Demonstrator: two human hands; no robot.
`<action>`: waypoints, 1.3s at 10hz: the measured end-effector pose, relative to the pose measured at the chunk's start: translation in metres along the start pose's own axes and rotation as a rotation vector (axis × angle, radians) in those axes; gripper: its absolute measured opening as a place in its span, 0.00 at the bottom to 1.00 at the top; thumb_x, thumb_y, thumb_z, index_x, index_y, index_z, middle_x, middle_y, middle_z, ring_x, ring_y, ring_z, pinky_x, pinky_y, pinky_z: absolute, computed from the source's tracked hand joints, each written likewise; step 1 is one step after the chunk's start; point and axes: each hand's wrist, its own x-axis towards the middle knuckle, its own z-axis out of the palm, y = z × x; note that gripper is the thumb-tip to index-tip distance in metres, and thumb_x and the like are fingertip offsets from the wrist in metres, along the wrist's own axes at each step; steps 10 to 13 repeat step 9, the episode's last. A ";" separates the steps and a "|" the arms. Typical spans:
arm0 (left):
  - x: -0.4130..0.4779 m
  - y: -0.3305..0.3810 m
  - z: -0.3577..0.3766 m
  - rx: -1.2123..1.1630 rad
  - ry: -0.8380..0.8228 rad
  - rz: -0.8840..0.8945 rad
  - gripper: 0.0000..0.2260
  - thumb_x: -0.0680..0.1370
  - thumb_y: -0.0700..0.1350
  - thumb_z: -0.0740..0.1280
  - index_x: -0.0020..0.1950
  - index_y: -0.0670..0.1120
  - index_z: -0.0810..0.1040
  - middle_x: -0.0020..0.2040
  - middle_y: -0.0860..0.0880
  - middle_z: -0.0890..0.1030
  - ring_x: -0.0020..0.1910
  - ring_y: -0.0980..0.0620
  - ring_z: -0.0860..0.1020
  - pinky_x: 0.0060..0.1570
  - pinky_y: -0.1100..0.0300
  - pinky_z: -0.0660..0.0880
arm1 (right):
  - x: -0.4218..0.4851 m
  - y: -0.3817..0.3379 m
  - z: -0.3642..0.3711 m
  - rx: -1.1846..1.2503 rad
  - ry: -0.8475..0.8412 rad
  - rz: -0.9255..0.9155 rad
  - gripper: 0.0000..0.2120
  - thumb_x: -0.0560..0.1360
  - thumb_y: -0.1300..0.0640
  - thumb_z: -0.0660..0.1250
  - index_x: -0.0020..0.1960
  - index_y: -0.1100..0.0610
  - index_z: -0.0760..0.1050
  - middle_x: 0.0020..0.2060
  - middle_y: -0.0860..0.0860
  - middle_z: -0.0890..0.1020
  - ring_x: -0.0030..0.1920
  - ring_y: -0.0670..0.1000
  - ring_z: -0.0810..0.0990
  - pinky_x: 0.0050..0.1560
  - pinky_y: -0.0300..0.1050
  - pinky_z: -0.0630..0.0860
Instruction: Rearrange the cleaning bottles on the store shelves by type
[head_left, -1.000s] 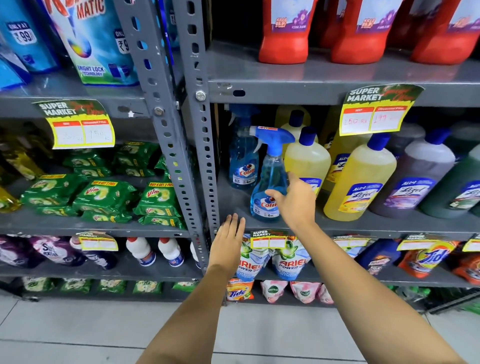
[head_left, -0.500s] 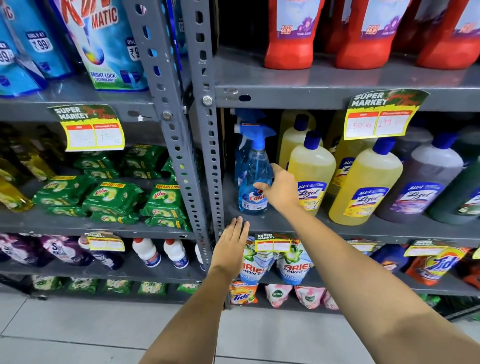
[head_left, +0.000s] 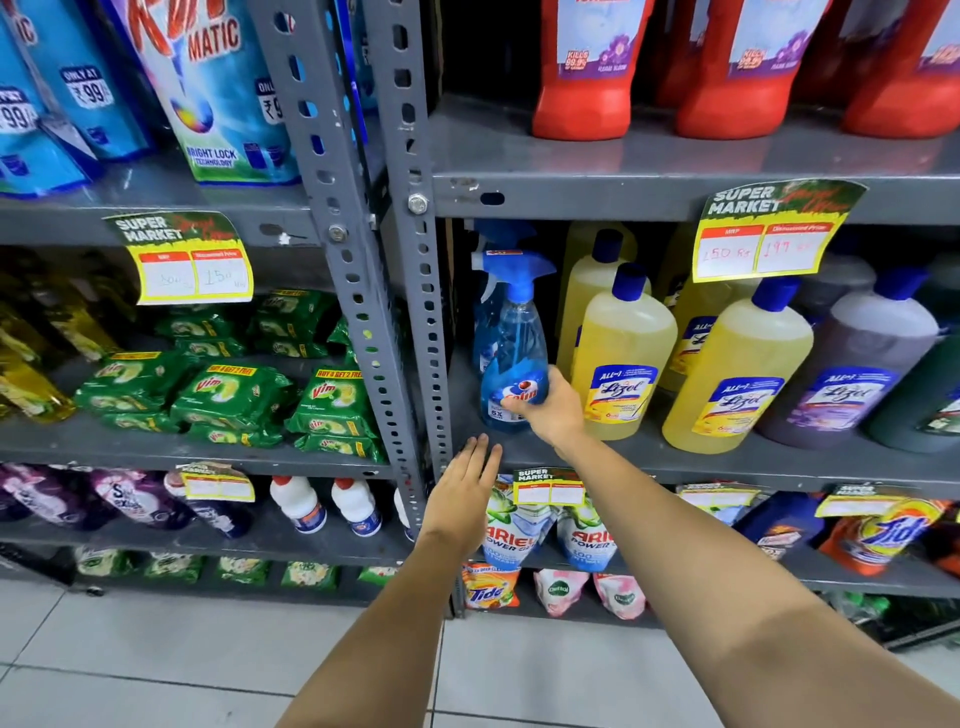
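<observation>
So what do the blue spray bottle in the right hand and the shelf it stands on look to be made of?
Blue spray bottle: looks like clear, glossy plastic, since blue liquid shows through; its trigger head is opaque blue plastic. The right hand grips its lower body.

Shelf: probably grey painted metal with a dull sheen; the perforated upright and its bolt point to steel racking.

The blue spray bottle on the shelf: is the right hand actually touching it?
Touching. The head view shows the right hand with its fingers wrapped over the label at the base of the blue spray bottle.
</observation>
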 end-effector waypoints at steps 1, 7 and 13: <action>0.001 0.000 0.000 0.001 0.009 0.000 0.38 0.77 0.39 0.61 0.77 0.44 0.37 0.79 0.44 0.43 0.77 0.46 0.42 0.75 0.54 0.43 | -0.002 -0.001 -0.001 -0.040 0.003 -0.032 0.29 0.68 0.54 0.78 0.64 0.58 0.70 0.61 0.54 0.81 0.60 0.55 0.80 0.57 0.47 0.77; 0.002 0.001 -0.001 0.008 0.007 0.003 0.36 0.77 0.38 0.58 0.77 0.43 0.38 0.79 0.43 0.44 0.77 0.46 0.43 0.76 0.53 0.43 | -0.007 0.002 -0.004 -0.090 -0.064 -0.055 0.30 0.70 0.53 0.76 0.67 0.56 0.68 0.63 0.53 0.80 0.61 0.54 0.79 0.54 0.42 0.75; 0.000 0.002 -0.016 -0.108 0.027 0.011 0.33 0.77 0.37 0.58 0.78 0.42 0.43 0.79 0.43 0.47 0.77 0.46 0.46 0.76 0.54 0.46 | -0.013 0.003 -0.003 -0.066 -0.036 -0.020 0.34 0.68 0.53 0.78 0.68 0.60 0.66 0.63 0.56 0.79 0.63 0.56 0.79 0.58 0.47 0.77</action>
